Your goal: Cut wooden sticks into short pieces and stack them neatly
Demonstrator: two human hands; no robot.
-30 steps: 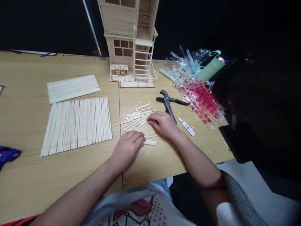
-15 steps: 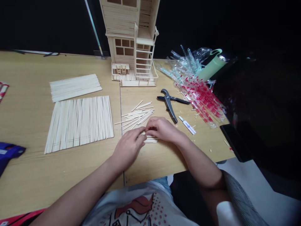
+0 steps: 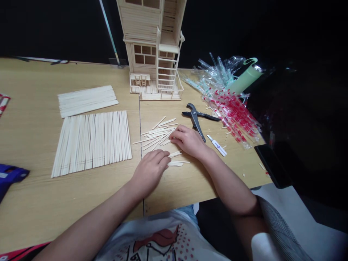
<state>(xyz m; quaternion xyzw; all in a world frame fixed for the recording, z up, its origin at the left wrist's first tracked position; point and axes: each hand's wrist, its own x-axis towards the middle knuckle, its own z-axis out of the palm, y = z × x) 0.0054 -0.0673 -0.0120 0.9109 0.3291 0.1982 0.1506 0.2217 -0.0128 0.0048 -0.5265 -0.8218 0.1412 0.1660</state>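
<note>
My left hand is closed, its fingertips on a few short wooden sticks whose ends poke out to the right. Just below those fingers, more cut sticks lie side by side on the table. My right hand has its thumb and fingers pinched at the right end of a loose pile of thin wooden sticks. How many sticks are between its fingertips is hidden. Beyond that hand lie black-handled cutters and a small white craft knife.
A model house of sticks stands at the back. Two stick panels, one large and one smaller, lie on the left. At right are red-marked plastic wrappers, a green tube and a black phone by the edge.
My right hand has left the left hand's fingertips and moved up to the loose pile. The left hand stays nearly in place, and the short sticks beside it now show more.
</note>
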